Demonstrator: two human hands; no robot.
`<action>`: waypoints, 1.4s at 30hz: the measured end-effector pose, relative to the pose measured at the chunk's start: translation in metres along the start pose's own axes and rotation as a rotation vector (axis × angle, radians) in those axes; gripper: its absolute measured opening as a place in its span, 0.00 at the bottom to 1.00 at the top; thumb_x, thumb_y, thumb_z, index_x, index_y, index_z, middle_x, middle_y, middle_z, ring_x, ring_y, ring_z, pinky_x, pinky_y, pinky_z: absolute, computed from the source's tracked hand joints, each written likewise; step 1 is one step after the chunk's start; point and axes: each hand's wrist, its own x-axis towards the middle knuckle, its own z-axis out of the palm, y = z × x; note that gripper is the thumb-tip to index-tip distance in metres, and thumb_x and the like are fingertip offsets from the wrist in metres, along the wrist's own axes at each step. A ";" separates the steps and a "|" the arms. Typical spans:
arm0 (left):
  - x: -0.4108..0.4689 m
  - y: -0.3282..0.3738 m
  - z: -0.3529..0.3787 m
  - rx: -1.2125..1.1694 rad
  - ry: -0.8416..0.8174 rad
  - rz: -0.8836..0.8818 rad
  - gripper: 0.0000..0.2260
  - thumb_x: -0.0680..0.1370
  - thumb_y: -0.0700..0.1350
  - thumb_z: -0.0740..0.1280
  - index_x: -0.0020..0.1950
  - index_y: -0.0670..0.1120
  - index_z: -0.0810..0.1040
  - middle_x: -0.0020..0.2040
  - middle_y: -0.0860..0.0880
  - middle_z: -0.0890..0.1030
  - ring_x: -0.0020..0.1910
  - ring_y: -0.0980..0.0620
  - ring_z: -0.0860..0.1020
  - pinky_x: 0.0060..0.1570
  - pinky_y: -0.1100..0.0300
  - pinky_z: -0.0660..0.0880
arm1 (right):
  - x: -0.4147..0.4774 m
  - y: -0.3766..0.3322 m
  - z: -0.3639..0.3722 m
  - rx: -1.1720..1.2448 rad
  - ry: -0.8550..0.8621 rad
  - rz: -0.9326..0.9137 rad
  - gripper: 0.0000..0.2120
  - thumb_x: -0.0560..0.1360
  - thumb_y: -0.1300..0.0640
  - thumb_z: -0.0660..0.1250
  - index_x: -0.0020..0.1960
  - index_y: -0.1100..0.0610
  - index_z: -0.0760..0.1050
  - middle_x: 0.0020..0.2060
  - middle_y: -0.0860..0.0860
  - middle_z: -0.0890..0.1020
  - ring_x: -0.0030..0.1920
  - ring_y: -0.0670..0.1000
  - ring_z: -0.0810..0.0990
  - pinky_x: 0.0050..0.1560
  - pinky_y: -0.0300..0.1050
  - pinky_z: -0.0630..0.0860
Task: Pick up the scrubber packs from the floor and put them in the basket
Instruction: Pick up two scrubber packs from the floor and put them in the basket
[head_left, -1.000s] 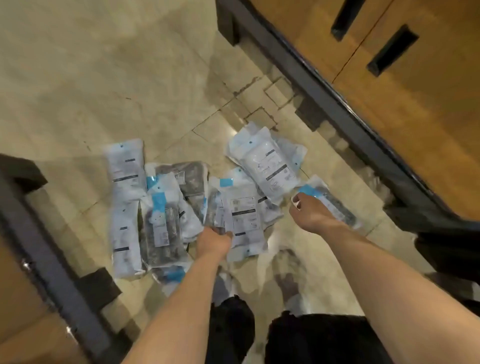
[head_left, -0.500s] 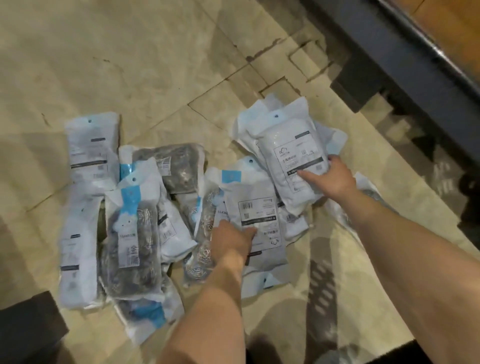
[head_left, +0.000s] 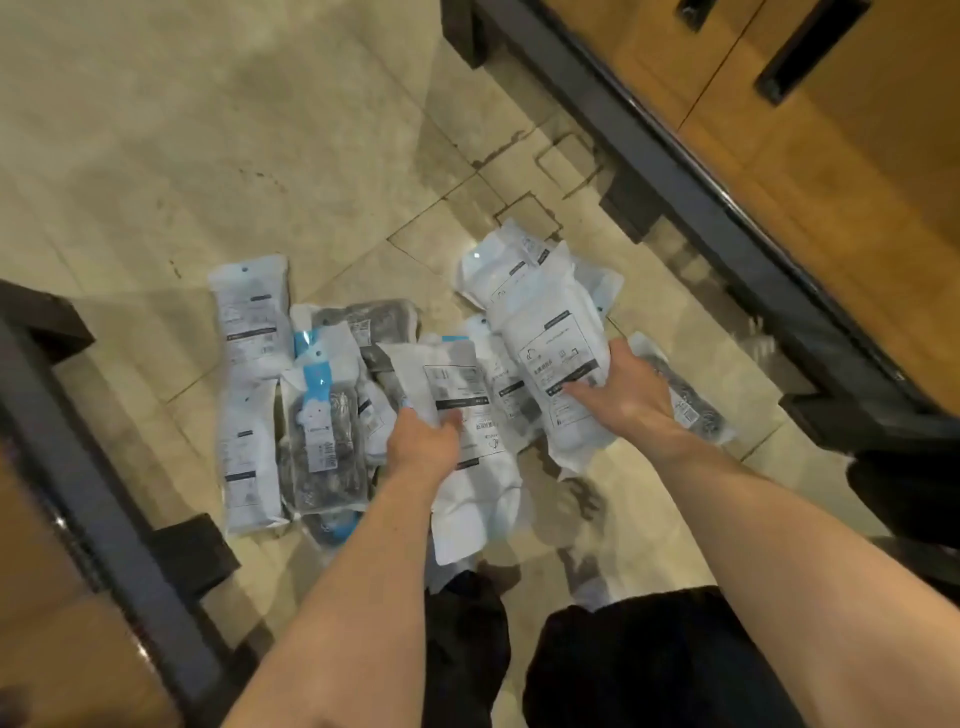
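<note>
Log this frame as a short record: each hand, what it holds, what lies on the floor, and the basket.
left hand: grips a white pack
right hand: holds a second white pack, thumb on its face
floor: several more packs lying overlapped on beige tiles
basket: not in view
stage: pick-up under way

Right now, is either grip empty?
No, the left grip holds one pack and the right grip holds the other pack.

Pack (head_left: 558, 364) labels blurred, illegible.
</note>
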 end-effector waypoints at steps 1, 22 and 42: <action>-0.020 0.003 -0.020 -0.001 0.006 0.001 0.26 0.78 0.55 0.67 0.69 0.41 0.68 0.66 0.41 0.76 0.64 0.40 0.74 0.62 0.49 0.72 | -0.025 -0.009 -0.018 -0.098 -0.013 0.000 0.21 0.71 0.44 0.71 0.54 0.51 0.65 0.47 0.53 0.78 0.47 0.58 0.76 0.43 0.49 0.70; -0.377 0.111 -0.359 -0.049 -0.071 0.340 0.14 0.75 0.53 0.71 0.56 0.47 0.79 0.54 0.45 0.83 0.51 0.42 0.82 0.55 0.48 0.78 | -0.421 -0.162 -0.340 -0.030 0.017 -0.059 0.20 0.75 0.46 0.65 0.61 0.55 0.68 0.53 0.55 0.78 0.50 0.58 0.77 0.47 0.50 0.75; -0.507 0.190 -0.261 0.330 -0.498 0.758 0.17 0.74 0.55 0.70 0.56 0.46 0.79 0.50 0.46 0.84 0.47 0.43 0.82 0.51 0.48 0.80 | -0.626 -0.061 -0.351 0.377 0.565 0.493 0.19 0.75 0.46 0.68 0.58 0.54 0.66 0.52 0.53 0.79 0.50 0.56 0.80 0.48 0.54 0.79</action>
